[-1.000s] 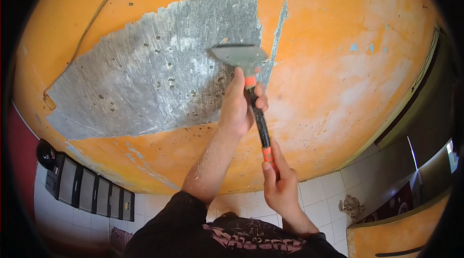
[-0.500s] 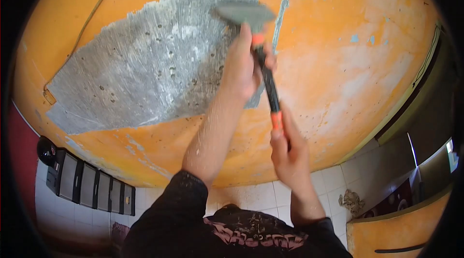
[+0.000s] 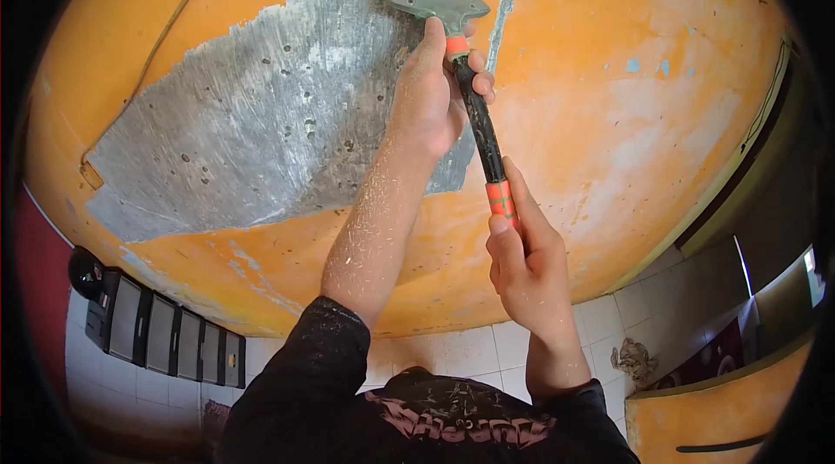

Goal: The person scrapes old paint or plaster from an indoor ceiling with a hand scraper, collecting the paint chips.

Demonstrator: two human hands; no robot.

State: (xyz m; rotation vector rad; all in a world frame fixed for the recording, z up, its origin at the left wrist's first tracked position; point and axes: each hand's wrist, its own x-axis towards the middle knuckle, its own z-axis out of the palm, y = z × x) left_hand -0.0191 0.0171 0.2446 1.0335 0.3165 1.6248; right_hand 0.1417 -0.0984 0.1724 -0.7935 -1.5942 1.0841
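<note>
A long-handled scraper (image 3: 481,120) with a wide grey head and a black and orange handle is in both my hands. My left hand (image 3: 435,99) is closed around the upper handle, its thumb pressed against the back of the head. Lower down, my right hand (image 3: 529,260) grips the orange end of the handle. The scraper's head lies at the upper edge of a bare grey patch (image 3: 252,125) on the orange painted wall (image 3: 591,151). Pale flakes dust my left forearm.
A thin cable (image 3: 165,33) runs down the wall at left to a small box (image 3: 90,174). On the tiled floor stands a black drawer unit (image 3: 165,329), with a round black object (image 3: 85,271) at its end. A crumpled cloth (image 3: 635,360) lies at right.
The scraper's head has moved slightly up and left along the wall, and its motion blur is gone. Both hands keep their hold. More flakes show on my left forearm.
</note>
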